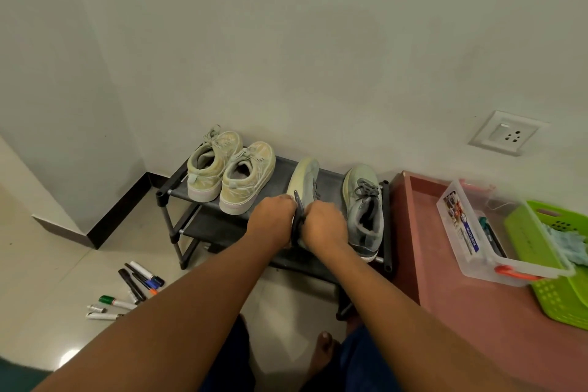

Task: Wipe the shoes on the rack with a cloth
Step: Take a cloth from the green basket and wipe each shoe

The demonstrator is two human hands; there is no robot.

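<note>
Gripping the tipped grey sneaker (304,181) at its heel end, both hands are in play: the left hand (274,215) curls round the pale sole side, the right hand (324,224) closes over the collar and upper, knuckles toward us. A dark strip, maybe a heel tab or part of the sole, shows between them; I cannot tell which. No cloth shows in either grip from here.

That shoe lies on its side on the top shelf of the black rack (173,189), toe pointing to 12 o'clock, heel buried under the hands. By my read it will handle light, with a soft fabric upper that gives under the fingers and a firmer rubbery sole, so the heel counter and sole edge are the places to hold.

At 3 o'clock, just beside the right hand, its mate (364,210) stands upright. At 10 o'clock, 2 beige sneakers (230,173) sit side by side, heels toward us.

Farther at 3 o'clock, a light blue cloth (569,242) lies in the green basket (553,293) on the reddish table (471,321), well apart from both hands.
</note>
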